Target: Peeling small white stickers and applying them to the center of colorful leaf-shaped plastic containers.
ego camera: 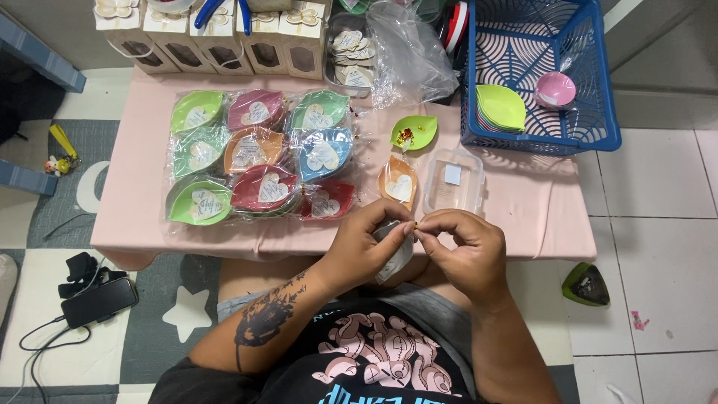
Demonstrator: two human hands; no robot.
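Both hands met at the near edge of the pink worktop [523, 202]: my left hand [363, 251] and right hand [460, 251] pinched a small clear bag [394, 258]. I judged it light, soft and slippery; its top edge seemed the best hold.

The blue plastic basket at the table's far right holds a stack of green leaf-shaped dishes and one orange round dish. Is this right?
Not quite. In the head view, the blue plastic basket holds the stack of green leaf-shaped dishes, but the round dish beside it is pink, not orange.
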